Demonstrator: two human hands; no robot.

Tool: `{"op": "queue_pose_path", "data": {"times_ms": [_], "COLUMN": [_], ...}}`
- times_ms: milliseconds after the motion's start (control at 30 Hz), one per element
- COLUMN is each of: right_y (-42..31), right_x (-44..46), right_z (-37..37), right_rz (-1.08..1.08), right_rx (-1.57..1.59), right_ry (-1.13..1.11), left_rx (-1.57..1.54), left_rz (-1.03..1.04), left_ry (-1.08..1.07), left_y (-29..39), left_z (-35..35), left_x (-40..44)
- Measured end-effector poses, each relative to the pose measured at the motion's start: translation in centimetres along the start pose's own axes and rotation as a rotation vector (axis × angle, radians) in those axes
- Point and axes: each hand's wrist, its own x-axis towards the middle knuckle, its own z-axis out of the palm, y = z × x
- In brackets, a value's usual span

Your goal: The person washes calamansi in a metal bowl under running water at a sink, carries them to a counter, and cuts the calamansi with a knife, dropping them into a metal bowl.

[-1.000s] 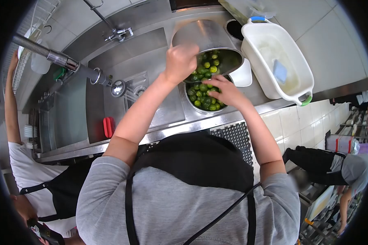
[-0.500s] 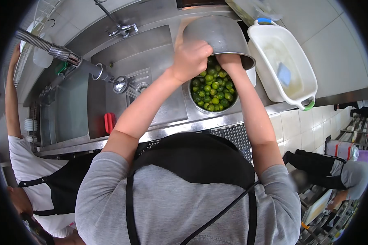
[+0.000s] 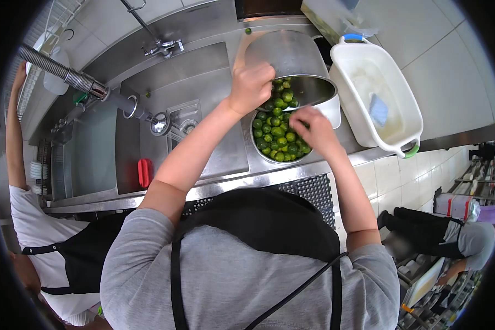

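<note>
My left hand (image 3: 251, 87) is closed on the rim of a big metal pot (image 3: 286, 52), tipped on its side with its mouth toward me. Several small green limes (image 3: 284, 98) lie inside its lower edge. Right below the mouth stands a round metal container (image 3: 257, 144) heaped with more limes (image 3: 280, 137). My right hand (image 3: 315, 129) is over the right side of that heap, outside the pot. Its fingers are curled but smeared by motion, so whether they hold a lime is unclear.
At the right a white tub (image 3: 351, 93) holds cloudy water and a blue sponge (image 3: 378, 110). The sink (image 3: 214, 126), with a hanging spray nozzle (image 3: 160, 124) and a red object (image 3: 145, 172), lies left. One lime (image 3: 248, 31) sits behind the pot. Co-workers are at both sides.
My right hand has come out of the pot, down and toward me over the heap. The pot's mouth has turned more into view, showing limes inside.
</note>
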Motion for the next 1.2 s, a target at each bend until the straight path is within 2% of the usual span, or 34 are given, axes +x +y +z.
{"op": "queue_pose_path", "data": {"times_ms": [33,67,167,233,267,333,367,433,467,567,633,700,767,800,867,900,967,1033,1100,1133,1200], "right_y": [0.0,0.0,3.2,1.6,0.7,-1.6,-1.2,1.1,2.3,2.8,1.7,1.2,0.9,0.6,-0.3,-0.7,-0.8,0.7,1.5,2.5,4.1], "right_x": [1.2,2.7,7.3,9.3,9.5,9.2,9.0,8.0,7.2,5.1,3.6,2.3,1.6,1.1,0.5,0.6,0.9,2.3,3.0,3.1,3.5], "right_z": [-0.3,-0.5,2.0,2.7,2.5,1.7,2.1,3.7,4.3,4.4,4.0,3.6,3.3,3.0,2.4,1.8,0.8,0.0,-0.6,-0.3,0.9], "right_rz": [-0.035,0.066,0.049,-0.094,-0.099,0.1,0.096,0.26,0.148,0.018,-0.002,-0.135,-0.19,-0.205,-0.277,-0.277,-0.151,0.012,0.142,0.139,0.239], "right_rx": [-0.046,-0.11,-0.184,-0.246,-0.243,-0.215,-0.215,-0.135,-0.08,-0.115,-0.032,-0.077,-0.063,-0.046,-0.059,-0.062,0.177,0.053,-0.292,-0.295,-0.183], "right_ry": [0.114,0.131,0.214,0.336,0.335,0.09,0.09,0.023,0.083,0.01,0.02,0.048,0.067,0.024,-0.028,-0.026,-0.049,0.165,0.198,0.201,-0.014], "left_rx": [-0.001,-0.002,-0.039,-0.047,-0.057,-0.048,-0.045,-0.047,-0.052,-0.014,-0.004,0.006,-0.025,-0.026,-0.08,-0.082,-0.093,-0.1,-0.088,-0.09,-0.15], "left_rz": [0.0,0.0,0.019,0.017,0.014,0.002,-0.007,-0.038,-0.067,-0.077,-0.112,-0.145,-0.312,-0.311,-0.502,-0.5,-0.614,-0.681,-0.722,-0.719,-0.753], "left_ry": [-0.008,-0.016,-0.02,-0.021,-0.022,-0.017,-0.012,0.02,0.05,0.048,0.066,0.084,0.138,0.141,0.164,0.165,0.207,0.181,0.175,0.179,0.197], "left_y": [0.2,0.3,1.2,1.8,1.9,1.6,1.4,1.0,0.8,-0.6,-1.3,-2.3,-3.6,-3.9,-4.8,-5.4,-6.6,-7.0,-7.9,-8.0,-7.9], "left_z": [0.0,0.1,0.0,-0.3,-0.4,-0.4,-0.3,-0.1,0.1,0.6,1.1,1.7,2.6,2.7,2.9,3.0,3.1,2.8,3.1,3.2,3.1], "left_x": [0.0,-0.1,0.2,0.7,0.9,0.8,0.8,0.6,0.4,0.0,-0.1,-0.4,-0.7,-0.7,-0.8,-1.0,-1.5,-1.8,-2.6,-2.7,-2.7]}}
